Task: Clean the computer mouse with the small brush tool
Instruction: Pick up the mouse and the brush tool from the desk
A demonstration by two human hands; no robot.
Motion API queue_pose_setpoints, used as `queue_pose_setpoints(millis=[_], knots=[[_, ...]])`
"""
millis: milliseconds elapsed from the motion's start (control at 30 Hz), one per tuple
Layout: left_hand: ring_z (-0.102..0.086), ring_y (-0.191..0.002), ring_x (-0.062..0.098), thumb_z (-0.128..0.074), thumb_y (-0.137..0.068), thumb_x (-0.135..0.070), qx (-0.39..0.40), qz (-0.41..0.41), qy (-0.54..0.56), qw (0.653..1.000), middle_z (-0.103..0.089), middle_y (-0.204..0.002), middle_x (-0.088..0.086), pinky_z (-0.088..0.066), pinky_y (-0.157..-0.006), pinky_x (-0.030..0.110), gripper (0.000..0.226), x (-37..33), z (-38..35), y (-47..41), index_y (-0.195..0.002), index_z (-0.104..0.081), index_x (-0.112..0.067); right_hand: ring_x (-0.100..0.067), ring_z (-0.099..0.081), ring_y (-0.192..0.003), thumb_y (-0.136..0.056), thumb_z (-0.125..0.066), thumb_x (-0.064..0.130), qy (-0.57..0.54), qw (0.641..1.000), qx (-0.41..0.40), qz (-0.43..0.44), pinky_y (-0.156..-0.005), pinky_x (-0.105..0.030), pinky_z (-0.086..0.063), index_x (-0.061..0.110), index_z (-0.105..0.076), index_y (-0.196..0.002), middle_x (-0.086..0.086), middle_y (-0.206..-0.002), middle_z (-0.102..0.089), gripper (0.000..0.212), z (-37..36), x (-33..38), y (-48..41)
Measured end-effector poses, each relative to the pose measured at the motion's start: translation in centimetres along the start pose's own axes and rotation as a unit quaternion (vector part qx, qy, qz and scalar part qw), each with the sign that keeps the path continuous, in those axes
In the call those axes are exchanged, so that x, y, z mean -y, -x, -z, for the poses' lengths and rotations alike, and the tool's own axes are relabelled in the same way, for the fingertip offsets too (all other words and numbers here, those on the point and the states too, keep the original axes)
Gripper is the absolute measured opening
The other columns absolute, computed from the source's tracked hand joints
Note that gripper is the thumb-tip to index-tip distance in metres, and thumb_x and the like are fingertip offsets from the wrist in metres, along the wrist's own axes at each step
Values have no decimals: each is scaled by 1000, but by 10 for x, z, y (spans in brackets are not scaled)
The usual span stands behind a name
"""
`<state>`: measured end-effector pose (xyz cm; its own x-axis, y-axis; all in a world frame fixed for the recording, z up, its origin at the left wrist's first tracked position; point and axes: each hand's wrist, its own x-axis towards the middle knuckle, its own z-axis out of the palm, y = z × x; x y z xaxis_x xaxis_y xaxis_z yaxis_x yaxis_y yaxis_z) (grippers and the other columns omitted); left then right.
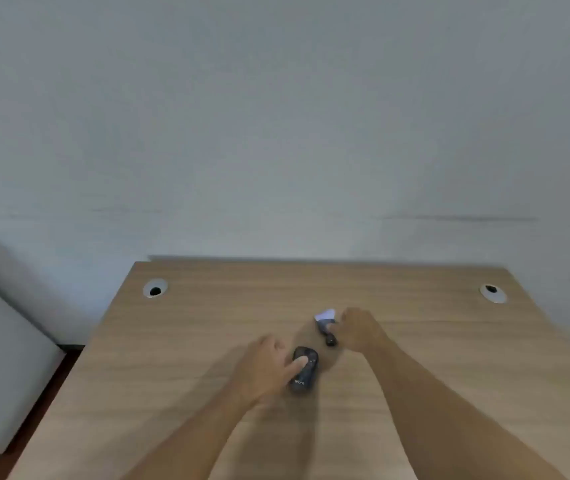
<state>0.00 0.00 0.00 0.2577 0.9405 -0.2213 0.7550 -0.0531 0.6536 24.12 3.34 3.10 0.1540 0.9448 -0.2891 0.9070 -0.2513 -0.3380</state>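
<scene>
right now the black computer mouse (303, 371) lies flat near the middle of the wooden desk (179, 344), and the left hand (267, 370) steadies it, with one of its fingers (298, 366) pressed across the mouse's top. just beyond it, the right hand (359, 330) grips the small brush tool (326, 326), fingers closed around its dark handle with the pale bristle end pointing away; blur hides the finer detail. brushing looks about to begin. to do it well, i'd keep the mouse pinned against the desk, turn the bristles down toward it, and sweep lightly along the button seams and the wheel, so loosened dust falls clear.
</scene>
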Motion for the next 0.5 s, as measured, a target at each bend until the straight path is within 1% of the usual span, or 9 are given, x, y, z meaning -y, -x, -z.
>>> queue_pose_setpoints(millis=[33, 67, 100, 133, 200, 233, 267, 333, 500], knots=[[-61, -103, 18, -74, -82, -72, -4, 2, 3, 1000, -63, -109, -5, -50, -86, 33, 59, 0, -11, 4, -110, -61, -21, -33, -72, -107, -104, -61, 34, 12, 1000, 8, -3, -86, -33, -50, 10, -81, -113, -16, -112, -80, 33, -8, 0, 0], [-59, -100, 16, -75, -78, -75, -18, 13, 11, 1000, -60, -106, -7, -46, -81, 31, 61, -2, -21, 7, -106, -59, -23, -35, -72, -114, -105, -60, 38, 16, 1000, 6, -19, -85, -34, -49, 7, -78, -107, -17, -118, -79, 36, -16, -1, -2], [-58, -101, 15, -75, -73, -81, -21, 19, 28, 999, -59, -105, -8, -46, -81, 31, 66, 0, -33, 11, -106, -59, -26, -36, -72, -114, -105, -60, 40, 6, 1000, 2, -27, -77, -34, -47, 9, -73, -96, -17, -114, -78, 35, -26, -5, -5], [-59, -106, 16, -72, -69, -87, -24, 33, 33, 999, -58, -108, -9, -48, -87, 32, 73, -1, -43, 15, -109, -60, -28, -36, -73, -111, -104, -62, 40, -12, 999, 6, -47, -68, -32, -42, 12, -65, -83, -17, -105, -77, 35, -35, -4, -5], [-56, -120, 16, -58, -60, -99, -36, 49, 10, 998, -56, -117, -12, -46, -102, 36, 90, 3, -61, 14, -120, -60, -32, -34, -72, -99, -101, -66, 38, -55, 996, -12, -66, -60, -27, -36, 17, -58, -75, -12, -91, -74, 34, -49, -4, -12], [-54, -124, 15, -54, -58, -101, -46, 59, -10, 997, -54, -120, -14, -43, -104, 37, 93, 7, -71, 12, -123, -58, -35, -32, -71, -97, -99, -68, 39, -77, 994, -23, -76, -63, -26, -41, 17, -65, -82, -10, -95, -74, 28, -55, -4, -14], [-52, -125, 14, -54, -59, -100, -62, 73, -21, 995, -53, -122, -16, -41, -103, 37, 91, 9, -77, 11, -124, -56, -37, -32, -71, -102, -97, -70, 43, -81, 992, -28, -88, -70, -27, -47, 13, -72, -96, -11, -105, -74, 30, -58, -1, -13], [-51, -124, 13, -60, -63, -94, -89, 79, -32, 992, -53, -123, -17, -40, -101, 38, 81, 10, -85, 13, -122, -54, -39, -34, -70, -116, -96, -71, 50, -84, 989, -34, -115, -86, -33, -52, 3, -72, -120, -16, -125, -70, 53, -66, -2, -20], [-54, -121, 19, -73, -73, -67, -150, 79, 8, 986, -56, -119, -13, -38, -95, 37, 59, 21, -84, 7, -120, -60, -34, -32, -60, -129, -97, -68, 57, -68, 990, -21, -122, -99, -36, -50, 4, -65, -131, -16, -136, -64, 63, -69, -9, -38]])
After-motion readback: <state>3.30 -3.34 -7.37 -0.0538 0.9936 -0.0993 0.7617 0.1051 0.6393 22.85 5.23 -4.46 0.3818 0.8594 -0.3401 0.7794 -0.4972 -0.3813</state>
